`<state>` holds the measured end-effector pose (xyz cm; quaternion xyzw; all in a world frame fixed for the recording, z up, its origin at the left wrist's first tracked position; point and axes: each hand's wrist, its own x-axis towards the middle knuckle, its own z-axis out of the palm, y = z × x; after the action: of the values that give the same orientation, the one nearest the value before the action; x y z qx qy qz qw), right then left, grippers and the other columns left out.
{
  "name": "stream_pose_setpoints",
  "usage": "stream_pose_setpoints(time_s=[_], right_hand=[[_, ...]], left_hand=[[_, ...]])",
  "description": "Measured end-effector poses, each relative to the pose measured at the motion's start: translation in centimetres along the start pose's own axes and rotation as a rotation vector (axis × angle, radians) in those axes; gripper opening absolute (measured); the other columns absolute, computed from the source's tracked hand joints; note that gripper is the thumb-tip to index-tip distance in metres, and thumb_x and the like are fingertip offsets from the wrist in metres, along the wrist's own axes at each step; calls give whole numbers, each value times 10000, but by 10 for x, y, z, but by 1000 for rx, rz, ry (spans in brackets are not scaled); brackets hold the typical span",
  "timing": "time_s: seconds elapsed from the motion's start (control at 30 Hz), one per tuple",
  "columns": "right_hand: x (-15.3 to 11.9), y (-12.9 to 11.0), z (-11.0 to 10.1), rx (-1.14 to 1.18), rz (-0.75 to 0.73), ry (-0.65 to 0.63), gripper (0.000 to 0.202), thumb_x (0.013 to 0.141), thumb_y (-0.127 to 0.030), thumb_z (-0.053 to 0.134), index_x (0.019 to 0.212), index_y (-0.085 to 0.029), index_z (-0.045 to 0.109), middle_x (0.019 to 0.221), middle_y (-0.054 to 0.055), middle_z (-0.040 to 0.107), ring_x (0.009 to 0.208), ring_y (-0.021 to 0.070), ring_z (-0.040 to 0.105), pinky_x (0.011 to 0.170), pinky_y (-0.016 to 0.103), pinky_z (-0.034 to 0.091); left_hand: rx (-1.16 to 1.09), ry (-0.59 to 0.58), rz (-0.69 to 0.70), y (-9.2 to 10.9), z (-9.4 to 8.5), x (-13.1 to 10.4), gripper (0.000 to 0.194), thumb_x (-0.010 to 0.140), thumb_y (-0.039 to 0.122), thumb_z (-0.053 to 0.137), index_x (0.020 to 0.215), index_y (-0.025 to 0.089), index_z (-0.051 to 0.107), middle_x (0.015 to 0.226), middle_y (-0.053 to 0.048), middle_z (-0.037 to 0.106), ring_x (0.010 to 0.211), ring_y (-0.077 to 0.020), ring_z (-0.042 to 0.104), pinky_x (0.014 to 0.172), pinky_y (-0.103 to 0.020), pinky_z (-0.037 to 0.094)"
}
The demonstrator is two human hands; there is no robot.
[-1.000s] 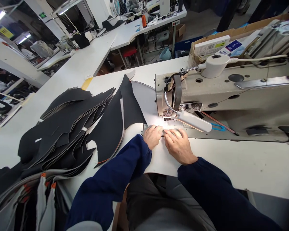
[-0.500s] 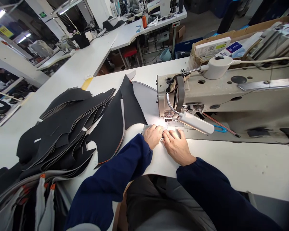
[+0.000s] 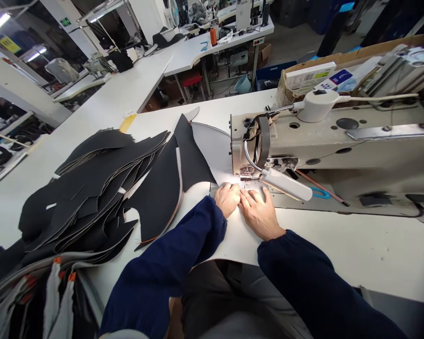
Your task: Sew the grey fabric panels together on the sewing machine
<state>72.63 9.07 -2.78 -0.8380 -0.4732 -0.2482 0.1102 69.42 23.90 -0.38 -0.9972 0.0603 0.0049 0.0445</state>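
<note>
My left hand [image 3: 227, 199] is closed, its fingertips pinching the near edge of a light grey fabric piece [image 3: 212, 146] just in front of the sewing machine's needle area. Right beside it, my right hand [image 3: 259, 212] presses its fingers on the same edge, thumb side towards the left hand. The fabric under the fingertips is mostly hidden. The sewing machine [image 3: 304, 141] stands to the right, its small lamp [image 3: 286, 182] lighting the stitching spot. A black fabric panel [image 3: 192, 157] overlaps the grey piece on the left.
Stacked black fabric panels [image 3: 88, 188] cover the table's left side. Bundled pieces with orange marks [image 3: 58, 292] hang at the lower left. Blue snips [image 3: 320, 193] lie under the machine arm. A cardboard box [image 3: 286, 84] stands behind the machine; another worktable [image 3: 226, 40] is farther back.
My left hand has shifted slightly right, closer to my right hand. Both stay at the fabric edge by the needle. The camera view has tilted a little.
</note>
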Motion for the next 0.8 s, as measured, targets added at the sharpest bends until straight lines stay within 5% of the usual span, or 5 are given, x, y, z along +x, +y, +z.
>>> stream_pose_setpoints(time_s=[0.3,0.6,0.8], right_hand=[[-6,3,-6,86,58,54,186,934,-177,488,1008,-132,652,1104,92,686,1053,257,548,1025,495,293],[-9,2,-3,174,94,31,205,926,-155,471,1018,-154,654,1148,98,668,1061,253,533,1026,497,281],[-40,10,-28,144,175,-17,229,955,-179,413,988,-185,640,980,41,696,959,170,555,1049,411,281]], left_hand=[[-126,-29,-202,1,-3,20,271,947,225,417,1157,138,564,1047,-108,595,933,-203,574,837,-317,483],[-139,-46,-138,-3,-15,26,259,897,163,436,1105,133,586,1081,-114,619,1057,-227,546,856,-331,497],[-105,-11,-114,2,-12,21,310,901,86,361,1077,137,610,1108,-108,637,1094,-238,552,860,-331,490]])
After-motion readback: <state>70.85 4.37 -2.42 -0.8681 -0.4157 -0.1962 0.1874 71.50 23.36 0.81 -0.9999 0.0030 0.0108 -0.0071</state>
